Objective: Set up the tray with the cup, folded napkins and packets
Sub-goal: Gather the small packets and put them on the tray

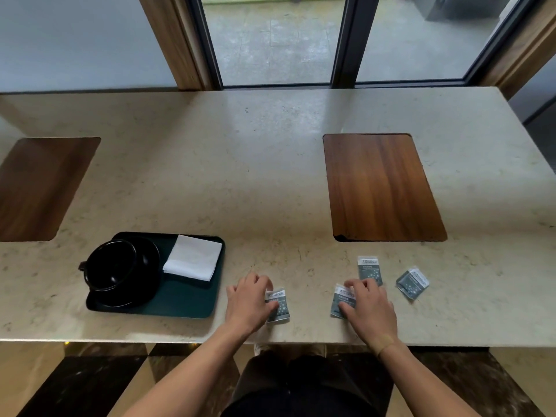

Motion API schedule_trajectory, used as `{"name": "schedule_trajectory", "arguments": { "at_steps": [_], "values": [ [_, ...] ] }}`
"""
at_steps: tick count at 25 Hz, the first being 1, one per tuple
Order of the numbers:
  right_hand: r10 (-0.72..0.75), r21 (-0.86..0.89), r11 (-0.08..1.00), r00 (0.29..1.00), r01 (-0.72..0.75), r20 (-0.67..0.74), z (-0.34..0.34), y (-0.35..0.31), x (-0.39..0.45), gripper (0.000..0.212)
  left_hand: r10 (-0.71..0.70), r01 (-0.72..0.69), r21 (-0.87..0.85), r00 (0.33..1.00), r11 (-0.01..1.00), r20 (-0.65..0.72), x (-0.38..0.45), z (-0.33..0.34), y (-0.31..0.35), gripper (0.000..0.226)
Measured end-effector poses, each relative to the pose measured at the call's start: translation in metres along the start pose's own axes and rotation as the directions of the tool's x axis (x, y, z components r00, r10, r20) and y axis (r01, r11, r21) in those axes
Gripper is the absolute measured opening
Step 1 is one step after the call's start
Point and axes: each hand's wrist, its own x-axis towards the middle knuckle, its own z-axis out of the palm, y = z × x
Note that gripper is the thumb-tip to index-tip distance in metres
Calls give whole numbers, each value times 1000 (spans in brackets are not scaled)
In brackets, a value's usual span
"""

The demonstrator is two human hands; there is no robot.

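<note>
1. Left hand [249,302] lay near the tabletop's front edge, just right of the tray, fingers curled over the left side of a packet [278,305] and gripping it.
2. Right hand [368,308] lay further right along the same edge, fingers fairly straight, pressing down on a second packet [341,300]; no grip was evident.
3. A third packet [369,269] lay flat just beyond the right hand's fingertips; whether they touched could not be told. A fourth packet [412,282] lay tilted to its right, apart from the hand.
4. The dark tray [186,302] sat towards the front-left of the tabletop. It carried a black cup [109,264] on a saucer [147,278] at its left end and a folded white napkin [194,257] at its far right corner.
5. Two wooden insets were set into the stone tabletop [240,176]: one [382,188] beyond the packets, one [39,188] at the left edge.
</note>
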Motion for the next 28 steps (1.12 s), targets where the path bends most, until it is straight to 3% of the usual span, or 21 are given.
{"name": "schedule_trajectory", "arguments": {
  "at_steps": [7, 15, 24, 28],
  "values": [
    [69, 54, 996, 998, -69, 8, -4, -6, 0, 30, 32, -24, -113, 997, 993, 74, 7, -7, 0, 14],
    [206, 253, 940, 972, -229, 112, -4, 1, -6, 15, 69, 9, -294, 964, 956, 257, 21, -16, -11, 18],
    [228, 526, 795, 953, -301, 200, -15, 24, -12, 10, 171, -43, -398, 941, 916, 291, 47, -16, 19, 15],
    [193, 570, 766, 952, -297, 237, -35, 55, -7, 11, 157, 5, -463, 938, 886, 310, 60, -10, 56, 7]
  ]
}}
